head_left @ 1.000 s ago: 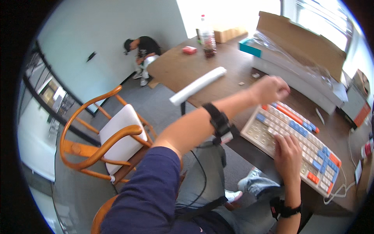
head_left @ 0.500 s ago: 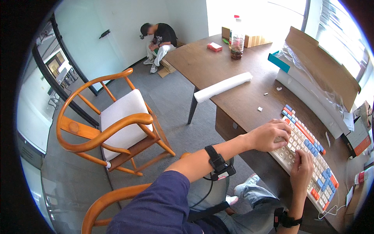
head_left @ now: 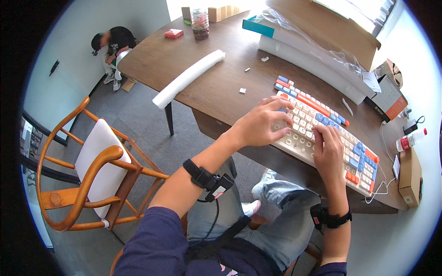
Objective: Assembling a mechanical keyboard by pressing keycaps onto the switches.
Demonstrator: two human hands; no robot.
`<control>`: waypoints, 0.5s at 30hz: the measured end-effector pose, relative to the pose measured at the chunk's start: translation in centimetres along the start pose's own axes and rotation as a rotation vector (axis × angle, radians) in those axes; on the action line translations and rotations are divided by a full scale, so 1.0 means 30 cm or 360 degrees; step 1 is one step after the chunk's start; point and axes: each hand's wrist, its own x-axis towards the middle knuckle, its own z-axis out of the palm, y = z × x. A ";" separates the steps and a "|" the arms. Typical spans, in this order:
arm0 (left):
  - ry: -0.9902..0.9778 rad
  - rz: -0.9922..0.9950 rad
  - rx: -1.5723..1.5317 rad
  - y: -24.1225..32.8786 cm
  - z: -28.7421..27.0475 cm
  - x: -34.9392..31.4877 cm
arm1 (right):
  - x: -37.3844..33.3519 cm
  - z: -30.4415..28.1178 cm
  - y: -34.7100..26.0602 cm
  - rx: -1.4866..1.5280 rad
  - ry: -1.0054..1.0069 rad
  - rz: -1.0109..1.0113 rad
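Observation:
A cream keyboard [head_left: 294,146] lies slantwise on the brown table, with cream, blue and orange keycaps. Its near rows show bare switch spots without caps. My left hand [head_left: 261,123] hovers over the keyboard's left end, thumb and fingers curved but apart, nothing seen between them. Over the middle of the keyboard is my right hand [head_left: 328,149], fingers bent and drawn together at the tips; whatever they may pinch is hidden. Beyond the keyboard's far edge lies a row of loose keycaps [head_left: 317,104] in orange, blue and white.
A white foam roll [head_left: 189,78] overhangs the table's left edge. Small white pieces [head_left: 242,90] lie nearby. An open carton [head_left: 331,27] with white foam [head_left: 313,64] stands behind. A bottle [head_left: 200,25] is far left, another bottle [head_left: 411,139] right. A wooden chair [head_left: 99,170] and seated person [head_left: 115,43] are left.
The view has swung right, so everything sits further left in it. My left hand's fingers have spread and risen from the keys; the right hand stays over the keyboard's middle.

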 end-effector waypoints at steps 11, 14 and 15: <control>-0.0020 0.0098 0.0160 0.007 0.010 -0.001 | 0.077 -0.025 -0.036 -0.0245 -0.0301 -0.0266; -0.0018 0.0104 0.0148 0.004 0.007 -0.003 | 0.105 -0.035 -0.043 -0.0369 -0.0467 -0.0310; -0.0015 0.0099 0.0152 0.005 0.006 -0.004 | 0.114 -0.037 -0.046 -0.0368 -0.0472 -0.0306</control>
